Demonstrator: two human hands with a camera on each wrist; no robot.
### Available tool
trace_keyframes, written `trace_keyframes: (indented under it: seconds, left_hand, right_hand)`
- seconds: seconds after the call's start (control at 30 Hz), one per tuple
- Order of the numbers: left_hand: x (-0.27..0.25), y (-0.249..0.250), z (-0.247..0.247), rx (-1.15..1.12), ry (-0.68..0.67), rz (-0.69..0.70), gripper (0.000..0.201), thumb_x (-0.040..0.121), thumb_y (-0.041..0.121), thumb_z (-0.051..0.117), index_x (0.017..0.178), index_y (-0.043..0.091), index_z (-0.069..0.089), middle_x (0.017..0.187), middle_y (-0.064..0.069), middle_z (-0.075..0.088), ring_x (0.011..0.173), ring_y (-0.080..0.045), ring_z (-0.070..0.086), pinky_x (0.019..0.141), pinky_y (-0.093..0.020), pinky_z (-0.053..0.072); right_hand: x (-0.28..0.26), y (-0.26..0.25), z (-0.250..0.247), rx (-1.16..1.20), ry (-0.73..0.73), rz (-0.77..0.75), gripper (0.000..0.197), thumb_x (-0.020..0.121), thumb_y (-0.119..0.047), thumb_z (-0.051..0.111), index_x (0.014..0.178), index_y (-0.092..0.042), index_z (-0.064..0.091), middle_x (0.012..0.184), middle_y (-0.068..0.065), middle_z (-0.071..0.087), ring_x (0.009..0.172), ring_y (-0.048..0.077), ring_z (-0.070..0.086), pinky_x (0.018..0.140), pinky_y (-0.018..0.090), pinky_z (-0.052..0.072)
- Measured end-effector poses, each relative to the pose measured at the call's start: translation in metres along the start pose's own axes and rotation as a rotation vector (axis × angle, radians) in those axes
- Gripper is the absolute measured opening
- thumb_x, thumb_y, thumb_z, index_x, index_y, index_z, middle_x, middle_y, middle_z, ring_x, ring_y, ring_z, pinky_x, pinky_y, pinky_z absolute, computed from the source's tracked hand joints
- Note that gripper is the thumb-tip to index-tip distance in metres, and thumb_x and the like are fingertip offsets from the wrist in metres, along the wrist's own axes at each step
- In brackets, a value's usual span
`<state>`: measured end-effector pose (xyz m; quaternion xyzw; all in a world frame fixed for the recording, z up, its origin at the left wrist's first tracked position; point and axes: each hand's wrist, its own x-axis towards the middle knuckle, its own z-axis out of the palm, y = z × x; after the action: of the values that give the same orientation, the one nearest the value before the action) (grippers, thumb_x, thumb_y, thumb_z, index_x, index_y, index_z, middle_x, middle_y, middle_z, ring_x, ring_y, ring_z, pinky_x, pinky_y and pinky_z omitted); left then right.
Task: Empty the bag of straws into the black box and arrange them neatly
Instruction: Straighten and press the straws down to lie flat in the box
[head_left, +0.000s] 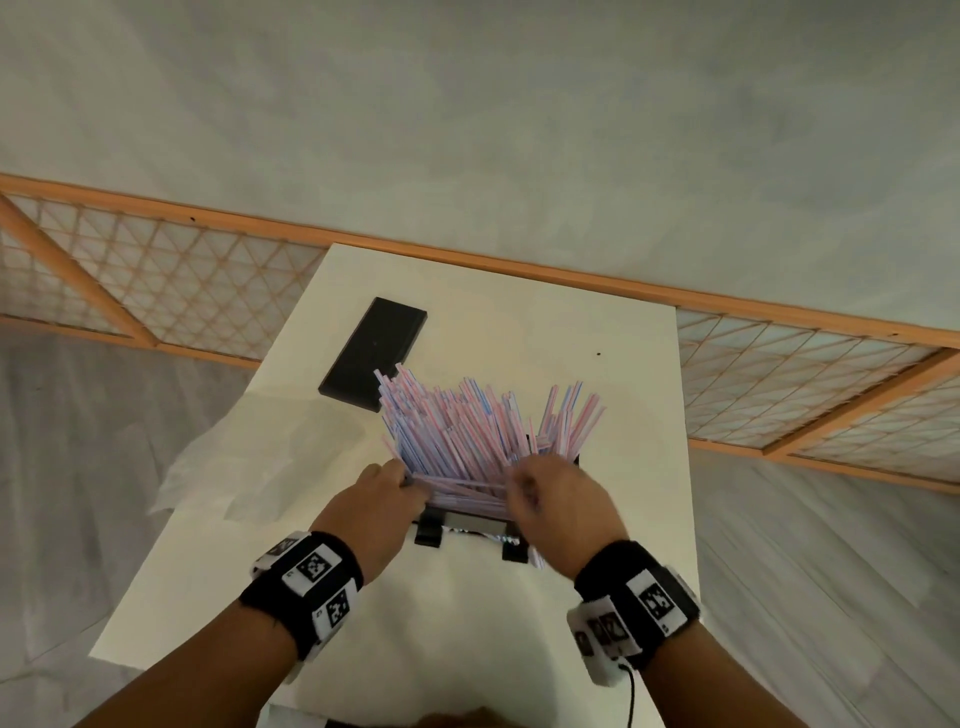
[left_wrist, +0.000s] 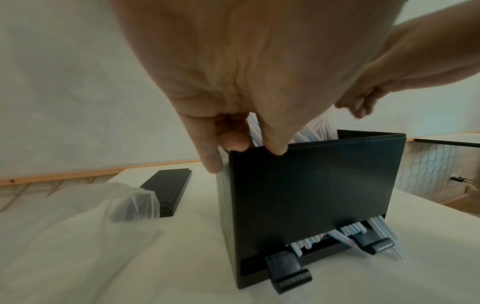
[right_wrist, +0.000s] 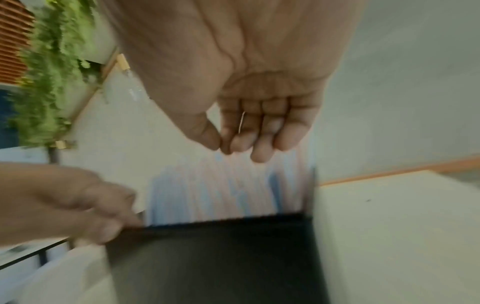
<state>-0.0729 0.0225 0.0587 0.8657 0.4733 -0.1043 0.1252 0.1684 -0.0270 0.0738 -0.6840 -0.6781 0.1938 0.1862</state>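
A black box (head_left: 475, 522) stands near the middle of the white table (head_left: 613, 395), packed with pink, blue and white straws (head_left: 467, 431) that fan out untidily above its rim. My left hand (head_left: 387, 480) grips the box's top left corner; in the left wrist view its thumb sits on the front rim and a finger runs down the side wall of the box (left_wrist: 311, 195). Some straws (left_wrist: 342, 232) poke out of the slot at the box's base. My right hand (right_wrist: 241, 150) hovers blurred just over the straw tops (right_wrist: 221, 191), fingers together and pointing down, holding nothing I can see.
The box's black lid (head_left: 374, 353) lies flat at the back left of the table. A crumpled clear plastic bag (head_left: 218, 467) lies at the table's left edge. A wooden lattice screen (head_left: 156, 280) runs behind the table.
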Motion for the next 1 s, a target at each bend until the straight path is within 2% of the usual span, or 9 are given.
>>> trace_keyframes:
  seconds: [0.03, 0.1, 0.17, 0.23, 0.3, 0.4, 0.63, 0.83, 1.0]
  left_hand:
    - [-0.001, 0.000, 0.000, -0.009, 0.005, -0.004, 0.039, 0.092, 0.009, 0.050, 0.122, 0.033, 0.052, 0.114, 0.000, 0.043, 0.100, -0.021, 0.046, 0.075, -0.030, 0.053]
    - [-0.001, 0.000, 0.000, -0.027, 0.000, -0.023, 0.043, 0.091, 0.007, 0.050, 0.122, 0.036, 0.052, 0.113, 0.002, 0.043, 0.100, -0.020, 0.045, 0.073, -0.030, 0.054]
    - [-0.001, 0.001, 0.000, -0.028, -0.011, -0.034, 0.046, 0.090, 0.006, 0.050, 0.123, 0.037, 0.053, 0.113, 0.002, 0.043, 0.100, -0.021, 0.045, 0.073, -0.031, 0.055]
    - [-0.001, 0.002, -0.002, -0.021, -0.027, -0.036, 0.045, 0.090, 0.006, 0.050, 0.123, 0.037, 0.054, 0.113, 0.002, 0.043, 0.101, -0.020, 0.045, 0.075, -0.030, 0.054]
    - [-0.001, 0.002, -0.003, -0.012, -0.032, -0.033, 0.042, 0.091, 0.007, 0.050, 0.122, 0.035, 0.055, 0.113, 0.002, 0.042, 0.101, -0.020, 0.045, 0.076, -0.029, 0.054]
    - [-0.002, 0.001, -0.005, -0.026, -0.040, -0.034, 0.042, 0.093, 0.009, 0.051, 0.125, 0.036, 0.055, 0.116, 0.002, 0.043, 0.106, -0.020, 0.045, 0.080, -0.030, 0.054]
    - [-0.003, 0.004, -0.007, -0.071, -0.037, -0.043, 0.046, 0.093, 0.006, 0.048, 0.128, 0.034, 0.055, 0.115, 0.001, 0.043, 0.106, -0.022, 0.044, 0.081, -0.031, 0.051]
    - [-0.004, 0.002, -0.001, -0.101, 0.000, -0.039, 0.037, 0.093, 0.012, 0.051, 0.123, 0.033, 0.057, 0.112, 0.002, 0.043, 0.105, -0.019, 0.044, 0.080, -0.031, 0.054]
    - [-0.004, 0.001, 0.004, -0.122, 0.035, -0.037, 0.033, 0.093, 0.012, 0.051, 0.117, 0.033, 0.058, 0.109, 0.005, 0.042, 0.101, -0.017, 0.043, 0.074, -0.027, 0.051]
  right_hand:
    - [0.000, 0.008, -0.009, 0.007, 0.132, 0.104, 0.016, 0.092, -0.036, 0.061, 0.081, -0.025, 0.059, 0.080, -0.007, 0.061, 0.072, 0.018, 0.059, 0.061, 0.032, 0.045]
    - [0.003, 0.027, -0.026, 0.080, 0.269, 0.325, 0.021, 0.091, -0.042, 0.065, 0.081, -0.026, 0.054, 0.076, -0.008, 0.057, 0.066, 0.016, 0.055, 0.058, 0.030, 0.039]
    - [0.009, 0.044, -0.035, 0.144, 0.241, 0.458, 0.034, 0.088, -0.052, 0.067, 0.098, -0.022, 0.055, 0.085, -0.005, 0.058, 0.073, 0.016, 0.057, 0.063, 0.030, 0.041]
    - [0.019, 0.056, -0.034, 0.188, 0.136, 0.487, 0.050, 0.083, -0.060, 0.070, 0.109, -0.021, 0.054, 0.094, -0.001, 0.058, 0.080, 0.016, 0.057, 0.069, 0.029, 0.041]
    - [0.029, 0.059, -0.025, 0.210, 0.077, 0.442, 0.050, 0.080, -0.063, 0.072, 0.098, -0.019, 0.057, 0.089, 0.000, 0.057, 0.073, 0.015, 0.053, 0.062, 0.027, 0.038]
    - [0.041, 0.059, -0.006, 0.203, 0.053, 0.374, 0.037, 0.085, -0.055, 0.072, 0.078, -0.024, 0.052, 0.078, 0.001, 0.055, 0.064, 0.017, 0.052, 0.052, 0.024, 0.033]
    - [0.044, 0.059, -0.007, 0.155, 0.065, 0.333, 0.039, 0.101, -0.042, 0.055, 0.081, -0.009, 0.055, 0.080, 0.006, 0.054, 0.069, 0.023, 0.052, 0.060, 0.032, 0.033]
    - [0.041, 0.040, -0.042, 0.192, 0.218, 0.187, 0.039, 0.104, -0.036, 0.051, 0.071, -0.020, 0.038, 0.080, 0.000, 0.041, 0.063, 0.011, 0.044, 0.060, 0.026, 0.027]
    - [0.041, 0.002, -0.077, 0.189, 0.248, -0.010, 0.028, 0.107, -0.038, 0.042, 0.092, -0.017, 0.052, 0.082, -0.002, 0.051, 0.072, 0.009, 0.052, 0.061, 0.026, 0.035]
